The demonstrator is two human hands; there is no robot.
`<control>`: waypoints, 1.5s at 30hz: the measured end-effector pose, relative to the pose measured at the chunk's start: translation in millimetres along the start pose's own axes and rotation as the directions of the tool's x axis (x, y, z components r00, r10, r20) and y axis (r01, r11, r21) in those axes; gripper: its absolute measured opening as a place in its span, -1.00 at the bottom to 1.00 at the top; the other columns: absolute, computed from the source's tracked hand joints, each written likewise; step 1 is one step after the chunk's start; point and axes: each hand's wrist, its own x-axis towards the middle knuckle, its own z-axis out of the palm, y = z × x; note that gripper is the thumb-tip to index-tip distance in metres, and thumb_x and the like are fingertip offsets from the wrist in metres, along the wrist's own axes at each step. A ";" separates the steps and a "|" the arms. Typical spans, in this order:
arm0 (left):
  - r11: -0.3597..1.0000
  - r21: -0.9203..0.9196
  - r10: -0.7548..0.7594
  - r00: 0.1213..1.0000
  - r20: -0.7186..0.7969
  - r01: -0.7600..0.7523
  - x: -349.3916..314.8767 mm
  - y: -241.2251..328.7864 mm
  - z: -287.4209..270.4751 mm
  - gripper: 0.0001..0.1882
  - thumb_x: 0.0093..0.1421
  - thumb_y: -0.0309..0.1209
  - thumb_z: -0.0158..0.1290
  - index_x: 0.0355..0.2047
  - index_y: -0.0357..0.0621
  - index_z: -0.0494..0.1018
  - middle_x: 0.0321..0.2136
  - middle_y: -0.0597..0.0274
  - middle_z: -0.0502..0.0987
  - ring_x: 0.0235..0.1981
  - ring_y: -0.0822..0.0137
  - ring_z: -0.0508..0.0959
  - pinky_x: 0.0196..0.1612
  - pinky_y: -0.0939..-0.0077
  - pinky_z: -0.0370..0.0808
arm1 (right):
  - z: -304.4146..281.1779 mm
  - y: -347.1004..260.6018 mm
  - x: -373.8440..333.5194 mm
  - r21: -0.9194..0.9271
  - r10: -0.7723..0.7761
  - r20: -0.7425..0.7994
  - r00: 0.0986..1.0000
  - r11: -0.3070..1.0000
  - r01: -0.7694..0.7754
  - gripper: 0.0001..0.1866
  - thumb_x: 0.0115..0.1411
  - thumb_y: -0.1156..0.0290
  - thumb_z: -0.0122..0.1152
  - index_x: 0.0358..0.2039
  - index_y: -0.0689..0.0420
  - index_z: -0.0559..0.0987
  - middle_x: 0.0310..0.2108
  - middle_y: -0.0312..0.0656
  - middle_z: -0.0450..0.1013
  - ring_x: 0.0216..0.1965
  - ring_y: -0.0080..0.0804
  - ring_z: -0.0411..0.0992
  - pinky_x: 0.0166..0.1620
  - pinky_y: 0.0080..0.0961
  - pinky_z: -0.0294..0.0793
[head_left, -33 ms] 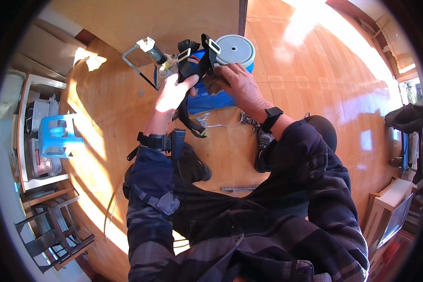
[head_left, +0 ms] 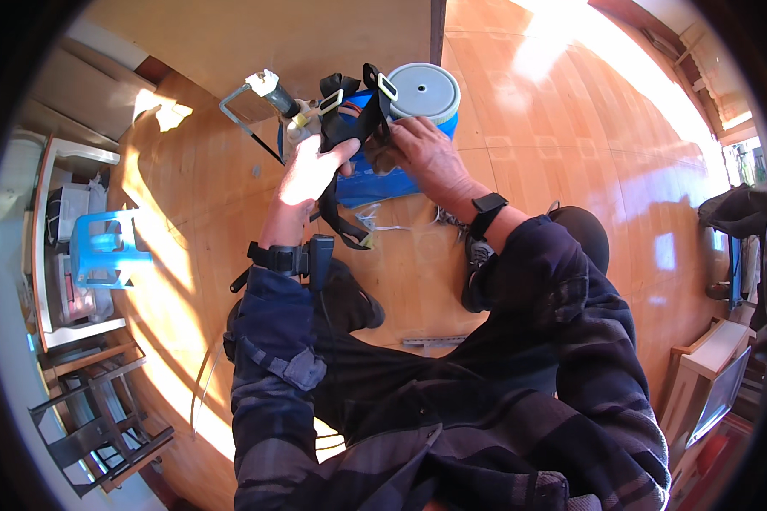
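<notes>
Shelf unit [head_left: 55,255]: standing along the left edge of the wooden floor [head_left: 571,145], carrying a small blue plastic stool [head_left: 102,247] and other clutter too small to make out.
Metal chair frame [head_left: 102,426]: sitting in the lower left corner of the floor, dark, partly in shade.
Metal bracket tool [head_left: 256,106]: lying at the far edge of the floor against the wall panel, just left of the hands; bent grey frame with a white tip.
Left hand [head_left: 308,175]: reaching forward, fingers curling closed around the black strap [head_left: 349,119]; thumb pressing at the strap's lower part. A black band showing on that wrist.
Black strap: rising upright between the two hands, carrying pale buckles near its top; a loose end is trailing down toward the floor below the left hand.
Blue container [head_left: 375,183]: sitting on the floor directly behind the hands, near the far edge; its round grey lid [head_left: 423,89] facing up at the right.
Right hand [head_left: 422,157]: resting on the container just beside the strap, fingers bent over dark fabric; cannot tell how firmly it is gripping. A black wristwatch [head_left: 488,209] on the wrist.
Shoes [head_left: 477,255]: showing under the forearms, on the floor's middle.
Bag [head_left: 733,213]: hanging dark at the right edge.
</notes>
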 end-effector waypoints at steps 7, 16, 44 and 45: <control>0.996 0.084 -0.023 0.998 -0.056 0.028 -3.5 -2.1 -3.1 -0.72 0.42 -0.22 0.19 -0.06 -0.17 0.67 -0.49 0.46 0.45 -0.42 0.52 0.38 -0.28 0.54 0.31 | 23.3 -9.8 5.3 -0.539 -0.003 0.177 0.984 0.836 0.100 -0.55 0.24 0.37 0.22 0.12 0.23 0.57 -0.08 -0.18 0.50 -0.02 -0.27 0.44 -0.01 -0.37 0.45; 0.990 0.140 0.002 0.998 -0.058 0.007 -0.6 -9.7 -13.3 -0.62 0.36 -0.07 0.18 -0.20 -0.18 0.59 -0.53 0.36 0.55 -0.41 0.42 0.50 -0.25 0.40 0.42 | -14.5 -14.0 -13.0 -0.611 0.279 0.208 0.938 0.786 -0.098 -0.73 0.21 0.39 0.29 -0.08 0.14 0.68 -0.09 -0.15 0.54 -0.02 -0.21 0.54 -0.18 -0.30 0.59; 0.996 -0.089 0.019 0.997 -0.074 -0.026 -7.3 3.2 -18.8 -0.74 0.46 -0.20 0.19 -0.08 -0.15 0.61 -0.49 0.39 0.51 -0.43 0.53 0.45 -0.28 0.60 0.36 | -20.9 -29.2 19.9 -0.417 0.308 0.462 0.832 0.903 -0.103 -0.83 0.19 0.39 0.32 -0.27 0.14 0.78 -0.22 -0.07 0.59 -0.19 -0.18 0.67 -0.35 -0.28 0.59; 0.994 -0.111 0.016 0.997 -0.073 -0.024 -7.0 2.7 -19.8 -0.73 0.46 -0.20 0.19 -0.08 -0.15 0.61 -0.48 0.38 0.52 -0.43 0.53 0.46 -0.26 0.60 0.37 | -31.1 -23.0 18.3 -0.253 0.318 0.549 0.773 0.945 -0.208 -0.64 0.14 0.36 0.36 -0.05 0.19 0.63 -0.12 0.06 0.58 -0.23 0.02 0.65 -0.28 -0.14 0.63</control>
